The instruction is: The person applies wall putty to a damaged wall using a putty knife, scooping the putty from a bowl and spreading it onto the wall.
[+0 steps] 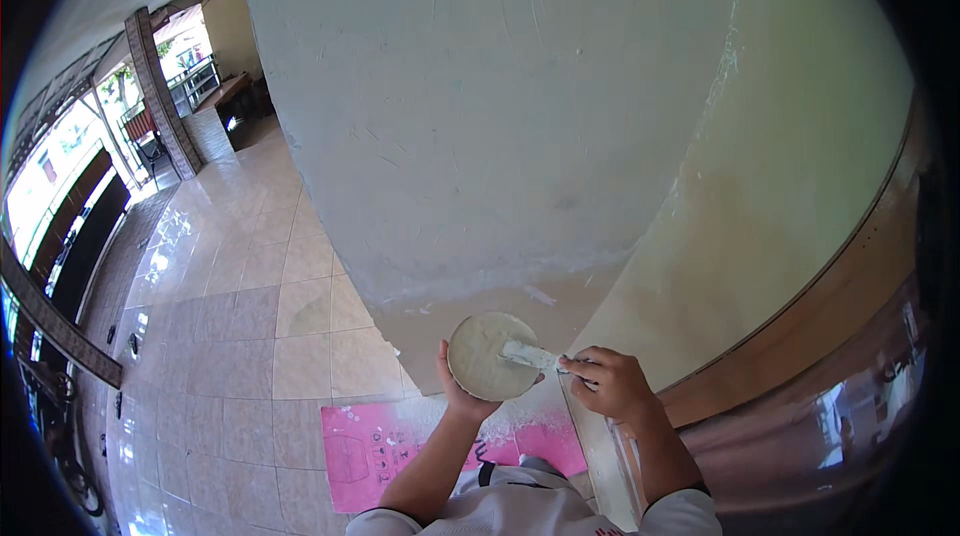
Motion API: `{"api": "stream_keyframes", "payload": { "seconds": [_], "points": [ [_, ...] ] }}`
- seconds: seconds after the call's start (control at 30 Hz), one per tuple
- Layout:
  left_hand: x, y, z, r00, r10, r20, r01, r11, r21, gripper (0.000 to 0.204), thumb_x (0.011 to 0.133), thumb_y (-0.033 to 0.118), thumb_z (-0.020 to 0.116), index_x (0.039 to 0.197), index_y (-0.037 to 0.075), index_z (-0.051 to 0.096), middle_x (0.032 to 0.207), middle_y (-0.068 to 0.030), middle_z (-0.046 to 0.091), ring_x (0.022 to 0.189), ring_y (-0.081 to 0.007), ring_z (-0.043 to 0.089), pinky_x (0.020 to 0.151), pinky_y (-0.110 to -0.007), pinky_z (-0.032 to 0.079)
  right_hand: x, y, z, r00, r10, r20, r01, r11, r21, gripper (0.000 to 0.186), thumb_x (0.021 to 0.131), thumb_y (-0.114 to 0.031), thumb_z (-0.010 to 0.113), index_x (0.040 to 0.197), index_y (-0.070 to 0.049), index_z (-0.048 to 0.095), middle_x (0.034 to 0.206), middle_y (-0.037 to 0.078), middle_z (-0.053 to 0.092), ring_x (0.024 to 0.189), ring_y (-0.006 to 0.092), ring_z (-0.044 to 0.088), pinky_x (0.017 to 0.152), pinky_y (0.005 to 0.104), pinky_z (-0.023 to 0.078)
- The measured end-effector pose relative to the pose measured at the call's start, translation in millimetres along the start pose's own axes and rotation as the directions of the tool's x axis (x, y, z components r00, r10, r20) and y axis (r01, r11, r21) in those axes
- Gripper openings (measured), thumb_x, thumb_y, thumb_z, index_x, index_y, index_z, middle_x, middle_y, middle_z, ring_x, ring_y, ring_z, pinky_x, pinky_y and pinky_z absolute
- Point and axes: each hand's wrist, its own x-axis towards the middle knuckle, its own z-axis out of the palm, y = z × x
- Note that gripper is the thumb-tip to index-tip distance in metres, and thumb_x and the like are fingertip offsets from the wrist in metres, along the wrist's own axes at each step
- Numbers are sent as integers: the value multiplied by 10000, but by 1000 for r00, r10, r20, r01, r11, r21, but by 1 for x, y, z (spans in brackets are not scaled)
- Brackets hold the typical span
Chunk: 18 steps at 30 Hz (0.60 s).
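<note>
Low in the centre of the frame, the left hand (462, 391) gripped a round, flat disc (490, 356) from beneath, its fingers curled around the lower left rim, so that the disc's pale, putty-covered face tilted up toward the camera. Just to the right of it, the right hand (615, 384) was closed around the handle of a putty knife (535, 356), whose whitish blade lay across the right half of the disc, touching the paste on it. Both forearms rose from the bottom edge of the picture, where the person's white shirt with dark cuffs (690, 489) showed. Directly behind the hands stood a broad wall corner (520, 116), its left face pale grey-green and scratched, its right face more yellowish, with rough white patches along the lower band above a bare tan strip. A wooden trim (830, 286) curved down the right side of the frame. On the tiled floor (240, 316) below the hands lay a pink printed sheet (370, 451), dusted with white at its right end. In the upper left of the frame, a brick-patterned pillar (160, 96) and a bright open veranda stood well apart from the hands.
</note>
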Motion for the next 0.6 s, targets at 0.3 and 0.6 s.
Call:
{"api": "stream_keyframes", "payload": {
  "seconds": [0.3,0.6],
  "points": [
    [-3,-1,3,999,-30,-43,28,999,-40,930,892,833,415,1601,231,385,1621,-133,400,1447,-467,418,1076,-853,327,-5,1,-14,985,167,40,-169,894,414,315,986,-85,631,1284,-38,719,883,135,743,703,193,679,703,318,557],
    [-3,-6,15,997,-35,-69,32,999,-41,922,893,832,418,1613,258,366,1635,-119,381,1463,-478,391,1069,-874,304,-19,7,-21,869,343,356,-493,652,576,323,1058,-151,589,1350,-34,664,820,55,678,695,87,551,722,287,527]
  ]
}}
